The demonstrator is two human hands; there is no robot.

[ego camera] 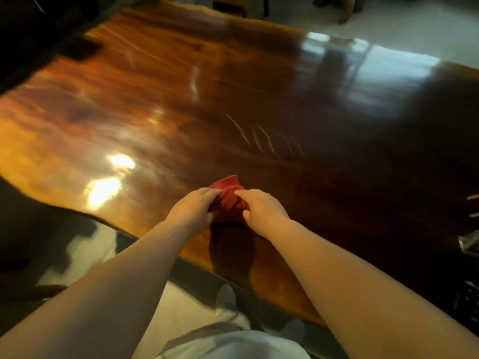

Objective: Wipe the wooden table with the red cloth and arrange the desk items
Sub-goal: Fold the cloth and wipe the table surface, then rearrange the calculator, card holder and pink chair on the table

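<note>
A bunched red cloth (229, 200) lies on the glossy wooden table (233, 104), near its front edge. My left hand (193, 208) grips the cloth's left side, fingers curled into the fabric. My right hand (261, 209) grips its right side, with the thumb below and the fingers on top. Both hands cover much of the cloth, and only its top and middle show.
At the right edge of the table lie a clear wrapped item (470, 243) and a dark object (470, 299), both cut off by the frame. Dark furniture (31, 29) stands at the far left. Pale floor (388, 24) lies beyond the table.
</note>
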